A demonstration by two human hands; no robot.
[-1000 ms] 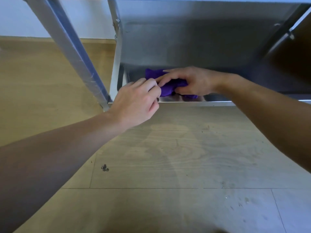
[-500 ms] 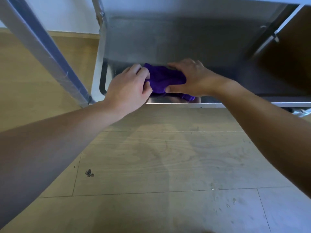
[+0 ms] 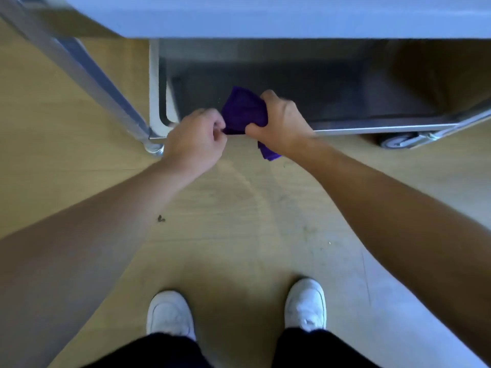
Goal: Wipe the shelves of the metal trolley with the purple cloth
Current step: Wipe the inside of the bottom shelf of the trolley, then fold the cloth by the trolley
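Your left hand pinched the near corner of the purple cloth, fingers curled tight. Your right hand clenched the bunched rest of it. The cloth hung over the front rim of the trolley's bottom shelf, off the metal. You seemed to be regathering it, with no wiping stroke under way. I couldn't tell how much shelf was already clean.

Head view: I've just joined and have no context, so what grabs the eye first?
The purple cloth, bunched at the front edge of the trolley's bottom shelf, stands out most. The right hand grips it and the left hand pinches its edge. Two white shoes stand on the wooden floor below.
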